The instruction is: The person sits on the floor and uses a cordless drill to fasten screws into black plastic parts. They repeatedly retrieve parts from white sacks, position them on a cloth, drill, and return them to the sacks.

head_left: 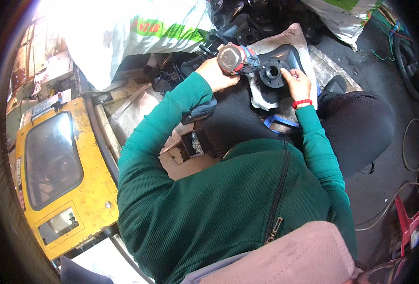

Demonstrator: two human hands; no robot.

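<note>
My left hand [217, 75] is closed around a power drill [233, 57] with a red and blue body and a round grey end. The drill's front points right, toward a black flanged part [269, 79] with a large centre hole and smaller holes around it. My right hand [298, 86], with a red bracelet at the wrist, has thumb and forefinger closed at the flange's right rim. Whether a small screw is between those fingertips is too small to tell. Under the black part lies a worn whitish sheet [294, 35], across my lap.
More black parts [247, 34] are heaped beyond my hands. White sacks stand at far left [171, 23] and far right [346, 21]. A yellow machine panel with a dark window [103, 189] is at my left. A hose [384, 213] and a red frame [410, 220] lie right.
</note>
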